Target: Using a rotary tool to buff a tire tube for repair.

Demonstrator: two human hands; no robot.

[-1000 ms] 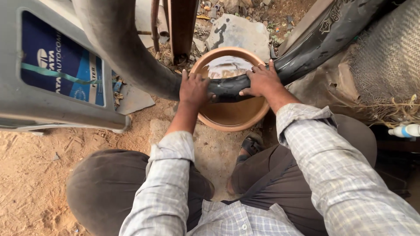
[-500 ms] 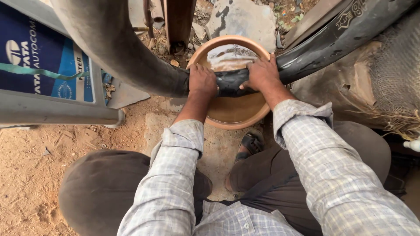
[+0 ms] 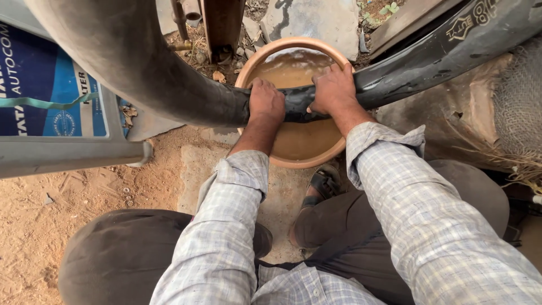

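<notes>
A large black rubber inner tube [image 3: 141, 73] loops across the top of the head view and dips into a round tan basin [image 3: 307, 159] of muddy water. My left hand [image 3: 265, 101] grips the wet tube over the basin's left side. My right hand [image 3: 334, 90] grips the same tube a little to the right, fingers curled over its top. Both hands press the tube down at the water's surface. I am squatting, with grey trousers and checked sleeves filling the lower view.
A grey plastic canister with a blue label [image 3: 51, 107] lies at the left on sandy ground. A rusty metal post [image 3: 223, 25] and a flat stone [image 3: 316, 20] stand behind the basin. Sacking and dry grass [image 3: 516, 113] lie to the right. A sandalled foot [image 3: 322, 183] rests below the basin.
The view has shifted and drawn closer to the basin. Both hands stay on the tube, and the tube section between them sits lower toward the water.
</notes>
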